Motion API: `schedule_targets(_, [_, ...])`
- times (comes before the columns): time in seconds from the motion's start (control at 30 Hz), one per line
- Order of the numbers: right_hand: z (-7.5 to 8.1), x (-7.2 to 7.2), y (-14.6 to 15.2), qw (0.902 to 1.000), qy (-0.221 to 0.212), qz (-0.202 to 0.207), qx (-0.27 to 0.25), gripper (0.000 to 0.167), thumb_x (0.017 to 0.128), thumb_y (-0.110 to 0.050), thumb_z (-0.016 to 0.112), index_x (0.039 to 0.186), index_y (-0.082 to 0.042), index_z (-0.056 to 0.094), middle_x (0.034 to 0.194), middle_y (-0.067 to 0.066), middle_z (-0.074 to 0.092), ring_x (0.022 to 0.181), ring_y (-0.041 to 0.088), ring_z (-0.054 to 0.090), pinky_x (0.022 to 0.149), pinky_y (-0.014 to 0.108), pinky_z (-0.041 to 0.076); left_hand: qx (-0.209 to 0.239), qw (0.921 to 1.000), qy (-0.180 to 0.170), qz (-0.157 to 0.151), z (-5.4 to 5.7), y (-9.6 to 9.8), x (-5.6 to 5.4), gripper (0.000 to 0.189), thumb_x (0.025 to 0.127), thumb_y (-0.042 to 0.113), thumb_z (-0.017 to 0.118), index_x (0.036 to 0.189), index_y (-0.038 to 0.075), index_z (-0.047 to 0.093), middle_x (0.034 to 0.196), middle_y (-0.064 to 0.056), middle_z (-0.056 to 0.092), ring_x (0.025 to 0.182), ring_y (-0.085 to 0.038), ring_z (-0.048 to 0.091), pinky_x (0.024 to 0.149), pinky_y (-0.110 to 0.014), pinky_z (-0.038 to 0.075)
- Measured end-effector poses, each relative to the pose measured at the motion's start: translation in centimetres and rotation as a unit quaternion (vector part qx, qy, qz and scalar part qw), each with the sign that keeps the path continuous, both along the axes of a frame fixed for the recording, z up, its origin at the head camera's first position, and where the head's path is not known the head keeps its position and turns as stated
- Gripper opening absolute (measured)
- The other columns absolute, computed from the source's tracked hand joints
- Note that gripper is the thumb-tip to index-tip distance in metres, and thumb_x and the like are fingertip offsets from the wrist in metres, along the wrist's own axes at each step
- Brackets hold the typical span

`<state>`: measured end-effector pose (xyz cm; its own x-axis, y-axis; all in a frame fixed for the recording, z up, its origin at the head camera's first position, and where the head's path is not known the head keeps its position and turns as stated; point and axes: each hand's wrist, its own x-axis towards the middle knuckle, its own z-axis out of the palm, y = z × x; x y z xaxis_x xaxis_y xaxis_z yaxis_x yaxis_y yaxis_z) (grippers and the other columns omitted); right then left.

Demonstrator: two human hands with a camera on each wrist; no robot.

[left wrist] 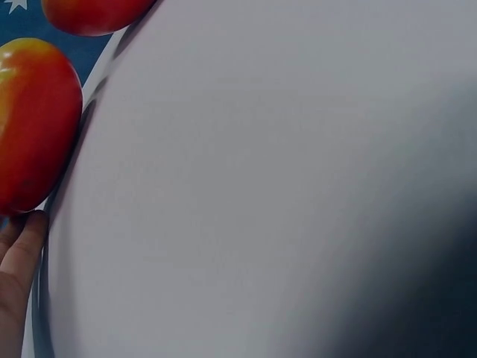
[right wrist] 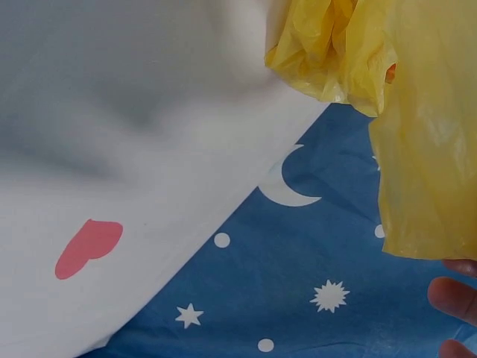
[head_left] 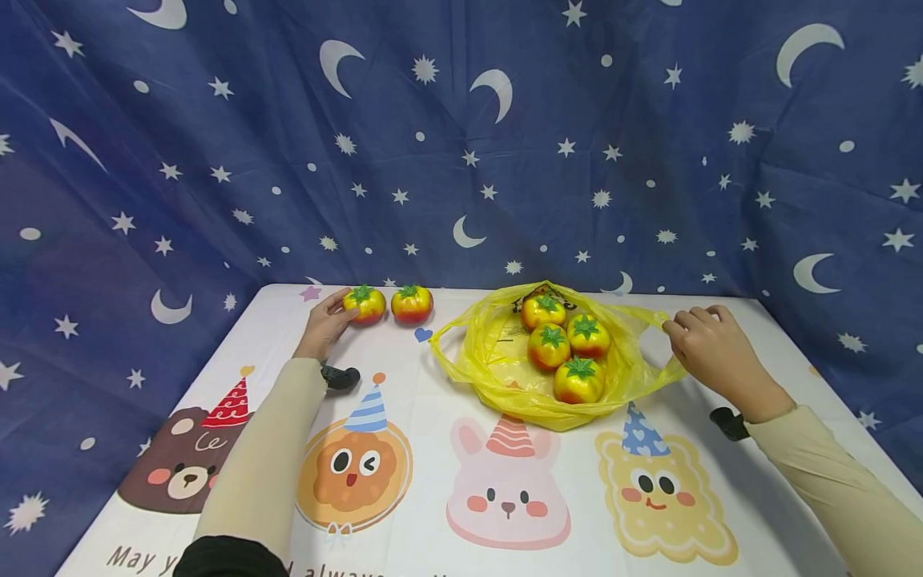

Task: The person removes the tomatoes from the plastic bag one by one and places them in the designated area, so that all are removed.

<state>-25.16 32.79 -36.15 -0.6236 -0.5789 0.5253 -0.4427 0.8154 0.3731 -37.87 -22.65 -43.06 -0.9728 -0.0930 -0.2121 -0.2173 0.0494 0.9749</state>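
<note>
At the back left of the table, my left hand (head_left: 328,322) holds a red-and-yellow tomato (head_left: 368,305) with a green leafy top, thumb in front and fingers behind. Its fingertips touch the tomato (left wrist: 33,127) in the left wrist view. Just right of it sits a second tomato (head_left: 413,305). A yellow plastic bag (head_left: 497,365) lies spread with its mouth open, and several similar tomatoes (head_left: 580,381) rest inside. On the right, my right hand (head_left: 717,353) pinches one handle of the bag, pulling it sideways. The right wrist view shows the stretched yellow plastic (right wrist: 432,149) above the fingertips.
A white tablecloth (head_left: 433,489) with printed cartoon figures covers the table. Behind the table's back edge hangs a dark blue curtain (head_left: 404,104) with moons and stars. The bag's other handle (head_left: 445,353) lies loose toward the left.
</note>
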Motion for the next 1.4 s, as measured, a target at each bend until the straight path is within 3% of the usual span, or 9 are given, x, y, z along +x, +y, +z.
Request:
schedule_targets(0.53, [0.1,0.2,-0.1,1.0000,-0.004,-0.004,-0.003,0.021,0.062,0.004,0.077,0.077,0.001,0.063,0.073,0.016,0.063,0.069,0.032,0.059,0.071,0.051,0.048,0.005,1.0000,-0.003,-0.003,-0.2,-0.4,-0.1,0.065,0.091,0.003,0.057,0.148,0.015,0.029,0.157,-0.008,0.021,0.143,-0.022,0.025,0.115,-0.032,0.027])
schedule_targets(1.13, [0.2,0.1,0.0,1.0000,0.002,0.000,-0.002,0.020,0.063,0.004,0.076,0.077,0.001,0.063,0.073,0.016,0.063,0.069,0.033,0.059,0.071,0.050,0.048,0.015,0.9999,-0.001,0.007,0.4,-0.7,0.1,0.066,0.090,0.005,0.060,0.148,0.018,0.030,0.156,-0.008,0.025,0.141,-0.023,0.029,0.115,-0.033,0.029])
schedule_targets(1.4, [0.2,0.2,-0.1,1.0000,0.001,0.000,-0.002,0.020,0.063,0.004,0.076,0.077,0.001,0.062,0.073,0.016,0.063,0.068,0.032,0.058,0.070,0.050,0.048,0.039,0.9987,0.027,0.018,1.1,-1.1,0.4,0.061,0.092,0.010,0.058,0.147,0.012,0.031,0.154,-0.009,0.030,0.137,-0.022,0.036,0.115,-0.035,0.030])
